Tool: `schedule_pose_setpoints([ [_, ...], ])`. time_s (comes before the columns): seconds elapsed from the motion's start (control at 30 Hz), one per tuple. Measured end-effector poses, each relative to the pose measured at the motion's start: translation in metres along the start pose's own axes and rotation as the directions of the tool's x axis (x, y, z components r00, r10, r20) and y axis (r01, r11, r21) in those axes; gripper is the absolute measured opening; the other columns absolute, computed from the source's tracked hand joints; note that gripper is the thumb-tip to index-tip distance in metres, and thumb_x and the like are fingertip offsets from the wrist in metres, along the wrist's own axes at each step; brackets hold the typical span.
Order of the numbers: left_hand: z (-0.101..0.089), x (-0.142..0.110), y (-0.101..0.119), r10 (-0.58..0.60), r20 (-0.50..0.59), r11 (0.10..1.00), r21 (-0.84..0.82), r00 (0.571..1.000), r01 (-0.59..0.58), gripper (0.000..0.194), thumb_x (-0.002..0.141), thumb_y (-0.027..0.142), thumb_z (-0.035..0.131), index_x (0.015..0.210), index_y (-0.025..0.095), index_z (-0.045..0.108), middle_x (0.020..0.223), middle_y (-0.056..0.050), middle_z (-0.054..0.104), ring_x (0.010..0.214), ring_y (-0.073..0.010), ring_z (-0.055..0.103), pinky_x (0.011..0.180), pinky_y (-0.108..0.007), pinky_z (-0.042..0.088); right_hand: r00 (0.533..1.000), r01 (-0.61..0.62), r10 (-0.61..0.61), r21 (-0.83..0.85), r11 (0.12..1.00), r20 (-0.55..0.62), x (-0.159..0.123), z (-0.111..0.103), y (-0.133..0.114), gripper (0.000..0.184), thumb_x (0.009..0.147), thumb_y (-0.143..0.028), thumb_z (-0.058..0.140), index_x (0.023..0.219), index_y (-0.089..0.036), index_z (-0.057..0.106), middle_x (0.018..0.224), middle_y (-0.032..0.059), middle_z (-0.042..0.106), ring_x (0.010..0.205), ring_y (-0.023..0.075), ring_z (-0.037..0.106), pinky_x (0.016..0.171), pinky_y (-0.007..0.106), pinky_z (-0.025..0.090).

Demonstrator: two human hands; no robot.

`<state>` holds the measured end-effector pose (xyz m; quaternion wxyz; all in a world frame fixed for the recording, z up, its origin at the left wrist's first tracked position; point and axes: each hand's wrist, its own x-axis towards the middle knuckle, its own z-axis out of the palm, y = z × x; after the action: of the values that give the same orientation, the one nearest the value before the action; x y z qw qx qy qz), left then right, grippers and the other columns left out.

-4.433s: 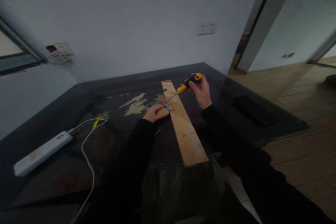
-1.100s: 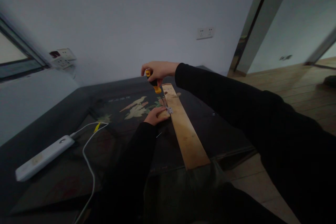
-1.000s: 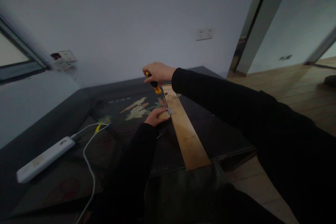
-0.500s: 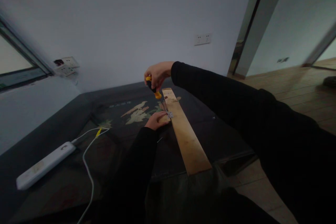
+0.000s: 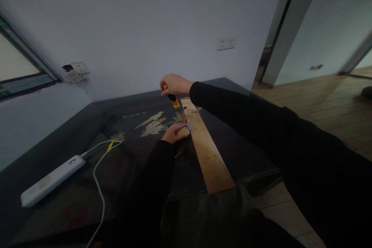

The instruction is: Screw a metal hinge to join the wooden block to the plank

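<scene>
My right hand (image 5: 175, 83) is closed around the yellow and black handle of a screwdriver (image 5: 176, 104). The shaft slants down toward a small metal hinge (image 5: 189, 127); its tip is too small to make out. The hinge lies across the left edge of a long wooden board (image 5: 210, 155) and a small wooden piece (image 5: 183, 132). With thumb and fingers, my left hand (image 5: 171, 134) grips that small piece beside the hinge, partly covering it. The board lies lengthwise on the dark table, its near end at the table's front edge.
On the dark table (image 5: 116, 178) a white power strip (image 5: 54, 180) lies at left, its white cable (image 5: 100, 193) with a yellow tag (image 5: 110, 146) running forward. A thin metal bit, perhaps a screw (image 5: 178, 154), lies near my left wrist. Behind stands a wall with sockets (image 5: 226, 43).
My right hand has turned on the screwdriver handle, its back now facing up more, and the forearm sits slightly lower. My left hand keeps its place. The view has shifted slightly.
</scene>
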<state>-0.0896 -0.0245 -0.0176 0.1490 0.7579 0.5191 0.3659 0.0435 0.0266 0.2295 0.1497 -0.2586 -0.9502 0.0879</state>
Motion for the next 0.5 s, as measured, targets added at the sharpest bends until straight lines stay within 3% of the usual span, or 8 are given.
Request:
schedule_pose_setpoints([
  [0.13, 0.0, 0.0, -0.001, -0.007, 0.004, 1.0, -0.012, 1.0, 0.007, 0.05, 0.068, 0.036, 0.078, 0.115, 0.022, 0.067, 0.123, -0.011, 0.065, 0.117, -0.0305, 0.058, 0.104, -0.051, 0.042, 0.977, -0.104, 0.046, 0.275, 0.956, 0.21, -0.005, -0.014, -0.001, 0.032, 0.077, -0.018, 0.072, 0.107, -0.009, 0.067, 0.085, 0.0069, 0.069, 0.058, 0.0091, 0.061, 0.06, 0.025, 0.053],
  [0.27, 0.0, 0.0, -0.001, -0.012, 0.0, 1.0, -0.016, 1.0, 0.012, 0.051, 0.068, 0.037, 0.077, 0.115, 0.02, 0.067, 0.122, -0.011, 0.065, 0.117, -0.0297, 0.058, 0.104, -0.05, 0.042, 0.947, -0.147, 0.044, 0.307, 0.94, 0.318, -0.007, -0.023, -0.001, 0.039, 0.077, -0.015, 0.07, 0.115, -0.009, 0.063, 0.083, 0.0049, 0.068, 0.06, 0.0094, 0.063, 0.061, 0.024, 0.053],
  [0.37, 0.0, 0.0, -0.001, -0.012, 0.002, 1.0, -0.012, 1.0, 0.012, 0.053, 0.068, 0.037, 0.078, 0.116, 0.02, 0.066, 0.122, -0.012, 0.065, 0.117, -0.0297, 0.058, 0.105, -0.049, 0.041, 0.973, -0.063, 0.016, 0.199, 0.978, 0.232, -0.006, -0.019, 0.001, 0.034, 0.08, -0.015, 0.067, 0.114, -0.01, 0.063, 0.089, 0.0066, 0.068, 0.062, 0.0094, 0.062, 0.061, 0.023, 0.051],
  [0.5, -0.001, 0.001, 0.0, -0.011, 0.011, 1.0, 0.0, 1.0, 0.011, 0.052, 0.068, 0.038, 0.078, 0.115, 0.021, 0.067, 0.122, -0.011, 0.066, 0.118, -0.0304, 0.057, 0.105, -0.05, 0.04, 0.996, 0.082, -0.085, -0.107, 0.991, -0.024, -0.004, -0.004, 0.003, 0.03, 0.082, -0.03, 0.068, 0.104, -0.011, 0.066, 0.098, 0.0122, 0.068, 0.082, 0.0174, 0.064, 0.069, 0.027, 0.047],
])
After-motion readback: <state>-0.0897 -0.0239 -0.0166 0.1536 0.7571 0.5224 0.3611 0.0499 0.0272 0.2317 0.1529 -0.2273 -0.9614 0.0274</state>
